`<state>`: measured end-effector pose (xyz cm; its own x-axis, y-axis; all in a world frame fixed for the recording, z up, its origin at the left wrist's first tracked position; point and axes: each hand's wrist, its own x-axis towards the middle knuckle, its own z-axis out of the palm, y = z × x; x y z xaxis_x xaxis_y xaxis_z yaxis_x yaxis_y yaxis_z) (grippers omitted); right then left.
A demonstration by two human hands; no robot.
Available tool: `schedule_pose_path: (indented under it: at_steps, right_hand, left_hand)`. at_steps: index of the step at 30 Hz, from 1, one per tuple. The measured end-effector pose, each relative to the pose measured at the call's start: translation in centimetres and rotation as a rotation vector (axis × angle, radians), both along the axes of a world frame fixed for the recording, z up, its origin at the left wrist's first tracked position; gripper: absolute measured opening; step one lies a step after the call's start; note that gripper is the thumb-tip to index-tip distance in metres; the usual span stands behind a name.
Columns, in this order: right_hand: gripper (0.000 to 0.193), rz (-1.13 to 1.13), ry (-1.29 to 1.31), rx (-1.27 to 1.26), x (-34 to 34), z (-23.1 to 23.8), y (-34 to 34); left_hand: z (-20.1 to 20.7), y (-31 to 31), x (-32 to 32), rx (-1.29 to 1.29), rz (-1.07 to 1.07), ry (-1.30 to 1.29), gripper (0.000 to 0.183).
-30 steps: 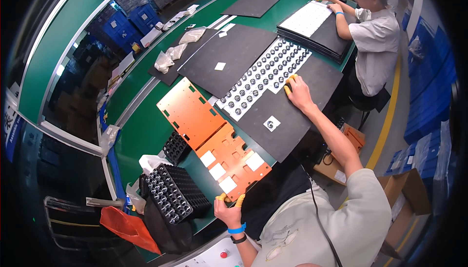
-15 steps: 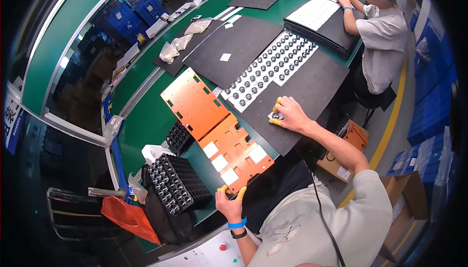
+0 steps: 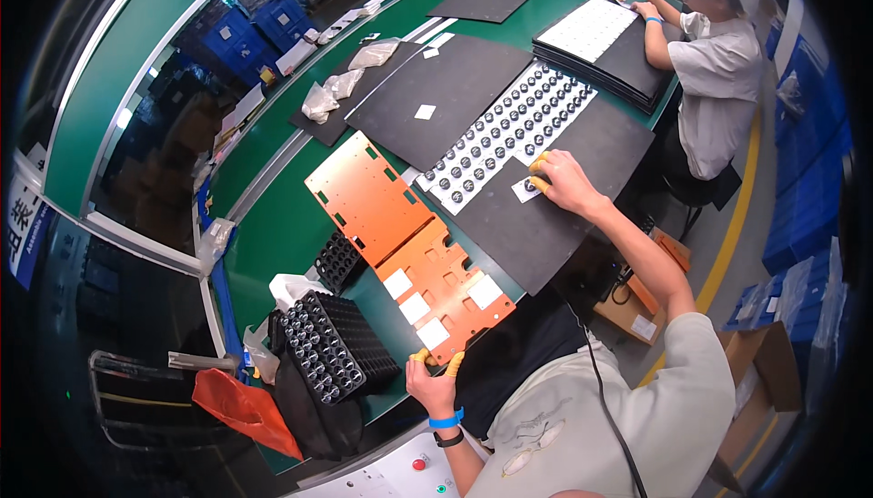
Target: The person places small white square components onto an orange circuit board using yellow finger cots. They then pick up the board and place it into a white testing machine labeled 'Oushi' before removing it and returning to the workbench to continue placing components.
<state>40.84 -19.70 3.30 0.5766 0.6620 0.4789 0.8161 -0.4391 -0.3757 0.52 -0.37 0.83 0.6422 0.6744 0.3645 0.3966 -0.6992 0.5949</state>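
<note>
Yellow finger cots cover some fingertips on both hands. My right hand [image 3: 571, 187] is over the black mat [image 3: 555, 225], its fingers closed on a round black part [image 3: 530, 185] on a small white square card [image 3: 521, 193]. Just beyond it, a white sheet [image 3: 455, 198] carries rows of similar round black parts. My left hand [image 3: 434, 389] grips the near corner of a two-panel orange plate [image 3: 436, 280], with a finger and the thumb on its edges. Several white squares [image 3: 415, 307] lie on the plate's near panel.
Left of the plate stand black trays of round clear-topped parts [image 3: 323, 348] and another black tray [image 3: 338, 261]. Plastic bags [image 3: 341, 84] lie on far dark sheets. A co-worker [image 3: 714, 80] handles a white sheet [image 3: 596, 30] on stacked black boards. A red button [image 3: 418, 464] sits near my left forearm.
My right hand has moved slightly away and to the right over the mat, and more of the white card shows. My left hand stays at the plate's corner.
</note>
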Motion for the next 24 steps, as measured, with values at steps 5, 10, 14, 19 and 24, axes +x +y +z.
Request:
schedule_pose_path:
  at_steps: [5, 10, 14, 19, 24]
  right_hand:
    - [0.029, -0.032, 0.062, -0.051, -0.4, -1.0, 0.7]
    - [0.027, -0.085, -0.083, 0.036, 0.4, -1.6, 1.8]
    - [0.029, -0.171, -0.174, 0.03, 1.8, -1.7, 2.7]
    - [0.029, -0.188, -0.181, 0.049, 2.4, -2.1, 3.9]
    - [0.028, -0.194, -0.198, 0.101, 2.6, -3.2, 4.3]
  left_hand:
    - [0.0, 0.0, 0.0, 0.006, -0.01, -0.043, 0.058]
    - [0.1, 0.1, -0.1, 0.014, -0.011, -0.019, 0.056]
    - [0.2, 0.1, 0.0, -0.027, 0.0, -0.022, 0.055]
    - [-0.2, 0.1, -0.2, 0.008, -0.002, -0.033, 0.056]
    - [0.1, 0.1, -0.1, 0.015, -0.005, -0.017, 0.057]
